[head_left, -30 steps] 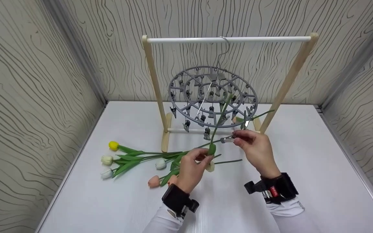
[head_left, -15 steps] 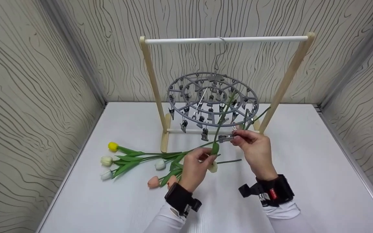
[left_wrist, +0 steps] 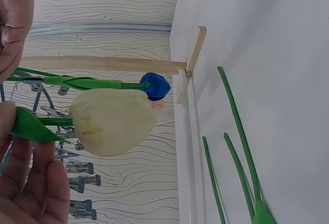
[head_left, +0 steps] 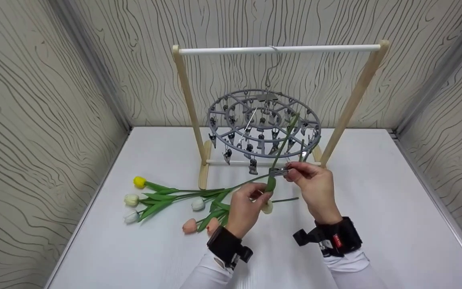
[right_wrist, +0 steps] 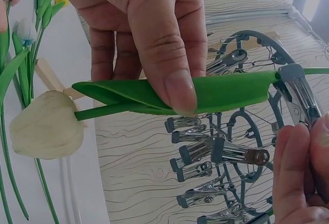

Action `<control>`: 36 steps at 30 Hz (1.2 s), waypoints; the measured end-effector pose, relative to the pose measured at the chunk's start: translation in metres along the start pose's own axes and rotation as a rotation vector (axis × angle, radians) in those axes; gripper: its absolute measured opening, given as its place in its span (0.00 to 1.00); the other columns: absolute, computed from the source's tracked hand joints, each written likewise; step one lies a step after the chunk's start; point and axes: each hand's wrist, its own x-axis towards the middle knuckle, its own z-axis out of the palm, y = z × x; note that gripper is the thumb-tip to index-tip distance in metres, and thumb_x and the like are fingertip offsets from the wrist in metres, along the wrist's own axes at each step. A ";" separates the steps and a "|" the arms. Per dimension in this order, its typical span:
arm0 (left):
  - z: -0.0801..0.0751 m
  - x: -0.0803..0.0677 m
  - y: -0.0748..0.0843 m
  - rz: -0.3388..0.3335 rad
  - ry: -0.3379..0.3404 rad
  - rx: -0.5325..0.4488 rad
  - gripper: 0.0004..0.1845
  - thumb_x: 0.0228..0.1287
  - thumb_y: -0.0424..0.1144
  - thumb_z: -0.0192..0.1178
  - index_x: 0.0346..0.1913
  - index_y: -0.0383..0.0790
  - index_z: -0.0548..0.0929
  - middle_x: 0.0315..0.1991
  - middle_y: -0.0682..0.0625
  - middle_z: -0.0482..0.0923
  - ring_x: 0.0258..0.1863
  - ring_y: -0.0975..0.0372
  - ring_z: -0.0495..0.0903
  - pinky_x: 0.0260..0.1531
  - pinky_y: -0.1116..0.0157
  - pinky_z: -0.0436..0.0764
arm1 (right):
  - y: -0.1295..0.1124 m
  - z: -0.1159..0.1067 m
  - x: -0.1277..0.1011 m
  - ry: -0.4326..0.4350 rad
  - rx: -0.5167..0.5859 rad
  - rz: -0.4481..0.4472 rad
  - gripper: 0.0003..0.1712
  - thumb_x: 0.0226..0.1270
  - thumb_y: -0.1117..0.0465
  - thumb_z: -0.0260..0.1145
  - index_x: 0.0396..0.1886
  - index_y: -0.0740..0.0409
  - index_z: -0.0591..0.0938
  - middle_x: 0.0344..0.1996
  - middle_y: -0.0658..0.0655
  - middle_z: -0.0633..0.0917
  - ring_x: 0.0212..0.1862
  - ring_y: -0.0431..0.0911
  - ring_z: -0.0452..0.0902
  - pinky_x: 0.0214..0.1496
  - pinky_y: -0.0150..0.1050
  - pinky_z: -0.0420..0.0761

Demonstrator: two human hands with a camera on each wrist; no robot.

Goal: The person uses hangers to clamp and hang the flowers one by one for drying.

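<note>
One tulip point(head_left: 270, 185), centre of the frame: leaf point(right_wrist: 234, 93) pinched in our left hand point(head_left: 247, 208), bloom point(right_wrist: 46, 125) down, stem point(head_left: 285, 141) slanting upper right. One clip point(head_left: 280, 171), just right of it: we pinch it in our right hand point(head_left: 315, 188), mouth at the stem above the leaf.

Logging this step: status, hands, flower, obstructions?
Left hand pinches cream tulip by green leaf. Right hand holds grey-tipped silver metal clip at tulip's stem. No obstruction visible.
</note>
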 end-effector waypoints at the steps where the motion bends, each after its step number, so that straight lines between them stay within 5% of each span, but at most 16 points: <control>1: 0.000 0.000 0.000 0.002 0.002 0.003 0.07 0.67 0.37 0.69 0.45 0.41 0.89 0.39 0.51 0.86 0.35 0.66 0.83 0.39 0.68 0.83 | 0.000 0.000 0.000 0.000 0.000 0.000 0.10 0.66 0.78 0.66 0.45 0.80 0.84 0.33 0.51 0.90 0.33 0.42 0.87 0.41 0.35 0.86; 17: 0.002 0.001 0.002 -0.012 -0.004 0.005 0.07 0.67 0.37 0.70 0.46 0.42 0.89 0.38 0.54 0.86 0.34 0.69 0.81 0.38 0.69 0.83 | 0.003 -0.006 0.004 -0.056 -0.012 0.051 0.17 0.68 0.73 0.67 0.55 0.77 0.82 0.41 0.50 0.89 0.42 0.43 0.87 0.50 0.37 0.86; 29: 0.004 0.000 -0.004 0.035 -0.012 0.046 0.06 0.68 0.36 0.69 0.45 0.40 0.88 0.39 0.51 0.86 0.36 0.67 0.83 0.39 0.69 0.84 | 0.010 -0.008 0.006 -0.154 0.021 0.053 0.16 0.70 0.75 0.65 0.56 0.77 0.81 0.48 0.64 0.87 0.46 0.46 0.86 0.51 0.37 0.86; 36: 0.005 0.002 -0.008 0.026 -0.025 0.056 0.06 0.67 0.36 0.69 0.45 0.40 0.89 0.38 0.52 0.86 0.36 0.68 0.82 0.38 0.69 0.83 | 0.013 -0.010 0.008 -0.194 0.007 0.074 0.18 0.72 0.72 0.65 0.59 0.76 0.80 0.48 0.60 0.87 0.49 0.48 0.86 0.53 0.38 0.85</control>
